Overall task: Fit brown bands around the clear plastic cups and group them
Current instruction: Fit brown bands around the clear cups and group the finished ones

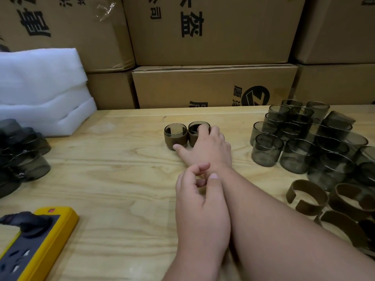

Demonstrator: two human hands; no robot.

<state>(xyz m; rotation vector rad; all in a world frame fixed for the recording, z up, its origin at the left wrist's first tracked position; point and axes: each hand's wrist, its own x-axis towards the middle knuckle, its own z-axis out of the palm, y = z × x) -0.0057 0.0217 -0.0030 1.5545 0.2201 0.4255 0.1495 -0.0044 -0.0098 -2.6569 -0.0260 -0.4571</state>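
Wooden table [121, 179], pale and grained, carries every part of the job. Nearest the viewer, at 6 o'clock, the left hand [199, 201] rests idle with fingers loosely curled, its grip released and holding nothing, lying against the right forearm. At 4 o'clock lies a heap of loose brown bands [345, 203], open C-shaped strips. Beyond them, at 2 o'clock, stands a cluster of unbanded cups [302, 142], smoky and transparent, some stacked on others. At 12 o'clock the right hand [207, 145] reaches forward, its grip curled over the rim of the right banded cup [195, 134], with one fingertip inside the mouth and the thumb stretched toward the base of the left banded cup [175, 135]. Both cups stand upright, touching side by side, each with a brown band around its lower wall and clear rim above.

The step in hand appears to be grouping. To do it well, the cup should be seated flat, flush against its neighbour, and the fingers lifted straight up so neither cup tips or shifts. A gap shows in the left cup's band; it probably needs no closing.

Farthest, cardboard boxes [213, 37] form the backdrop, with white foam [40, 88] at 10 o'clock.
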